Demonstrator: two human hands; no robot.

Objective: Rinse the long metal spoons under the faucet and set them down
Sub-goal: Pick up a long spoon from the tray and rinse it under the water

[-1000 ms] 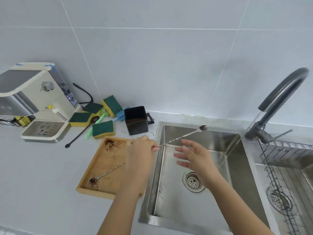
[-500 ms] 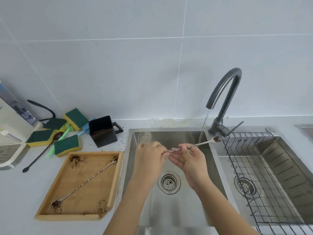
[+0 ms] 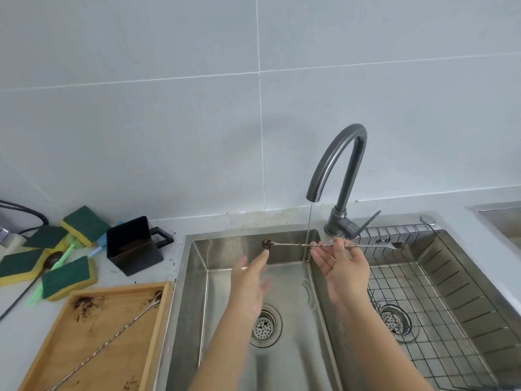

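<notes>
under the faucet (image 3: 338, 162), a dirty spoon (image 3: 332, 245) in the right hand (image 3: 342, 266)

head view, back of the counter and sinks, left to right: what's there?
Green sponges → black container → dirty spoon bowl → water stream → faucet → fork end of the spoon → wire rack.

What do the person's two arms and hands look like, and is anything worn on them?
Both forearms are bare as far as the frame shows: no sleeves in view. The left hand and the right hand wear no gloves, and no rings, watch or bracelets are visible.
</notes>
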